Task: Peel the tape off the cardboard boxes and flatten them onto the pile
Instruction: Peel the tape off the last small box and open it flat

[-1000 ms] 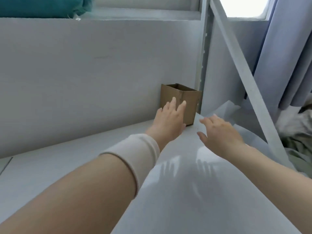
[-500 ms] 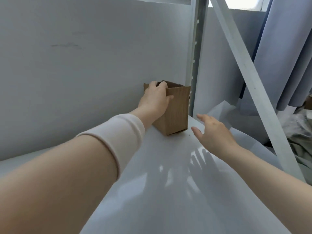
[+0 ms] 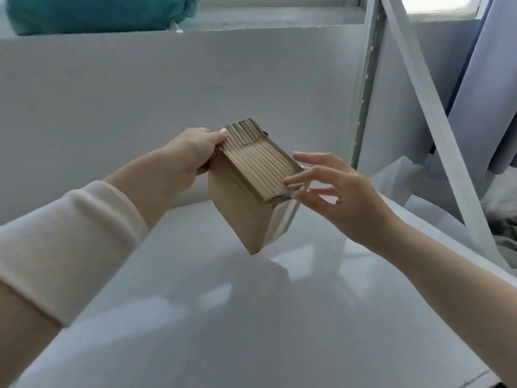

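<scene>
A small brown cardboard box (image 3: 246, 208) hangs tilted in the air above the white shelf surface (image 3: 251, 317), its ribbed side facing up. My left hand (image 3: 195, 149) grips the box at its upper far end, thumb on top. My right hand (image 3: 333, 191) is at the box's right edge with fingers spread, the fingertips touching the ribbed face and the corner. A strip of clear tape shows on the box's lower right side (image 3: 282, 219). No pile of flattened boxes is in view.
A grey back wall (image 3: 140, 107) stands behind the shelf. A perforated metal upright (image 3: 366, 88) and a diagonal brace (image 3: 436, 130) rise at the right. Blue-grey curtain (image 3: 486, 79) hangs far right, and a teal bundle (image 3: 98, 12) lies on the shelf above.
My left hand has lifted the box off the shelf, pulled it toward me and tilted it. My right hand rose from the shelf to touch the box's right edge.
</scene>
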A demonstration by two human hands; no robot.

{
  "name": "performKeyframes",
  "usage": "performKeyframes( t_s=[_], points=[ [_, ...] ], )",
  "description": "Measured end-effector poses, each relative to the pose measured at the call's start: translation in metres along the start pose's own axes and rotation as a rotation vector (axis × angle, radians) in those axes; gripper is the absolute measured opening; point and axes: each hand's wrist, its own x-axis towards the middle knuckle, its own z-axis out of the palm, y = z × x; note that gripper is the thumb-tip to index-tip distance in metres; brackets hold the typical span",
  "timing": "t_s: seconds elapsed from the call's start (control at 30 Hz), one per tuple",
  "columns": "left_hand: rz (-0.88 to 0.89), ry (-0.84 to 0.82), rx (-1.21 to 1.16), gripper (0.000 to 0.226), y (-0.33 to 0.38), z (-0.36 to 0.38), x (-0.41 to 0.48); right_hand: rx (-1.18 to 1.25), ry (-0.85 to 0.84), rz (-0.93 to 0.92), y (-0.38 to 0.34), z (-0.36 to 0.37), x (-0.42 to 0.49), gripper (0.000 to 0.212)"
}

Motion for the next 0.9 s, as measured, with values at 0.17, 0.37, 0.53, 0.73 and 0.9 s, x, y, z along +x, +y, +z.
performKeyframes(
  t_s=[0.17, 0.37, 0.53, 0.73, 0.9],
  points=[
    [-0.088, 0.087, 0.028, 0.02, -0.012, -0.095, -0.082, 0.174, 0.017, -0.053, -0.103, 0.047, -0.012, 0.01],
    [0.079, 0.121, 0.181, 0.092, -0.048, -0.189, -0.203, 0.299, 0.012, 0.027, -0.207, 0.118, -0.026, 0.005],
    [0.129, 0.084, 0.323, 0.104, -0.083, -0.251, -0.286, 0.373, -0.049, 0.069, -0.275, 0.175, -0.042, 0.008],
    [0.13, 0.201, 0.233, 0.048, -0.124, -0.295, -0.323, 0.337, -0.106, 0.054, -0.328, 0.229, -0.057, 0.004],
    [0.079, 0.15, 0.018, 0.044, -0.158, -0.321, -0.336, 0.501, -0.178, 0.108, -0.346, 0.267, -0.059, 0.011]
  ],
)
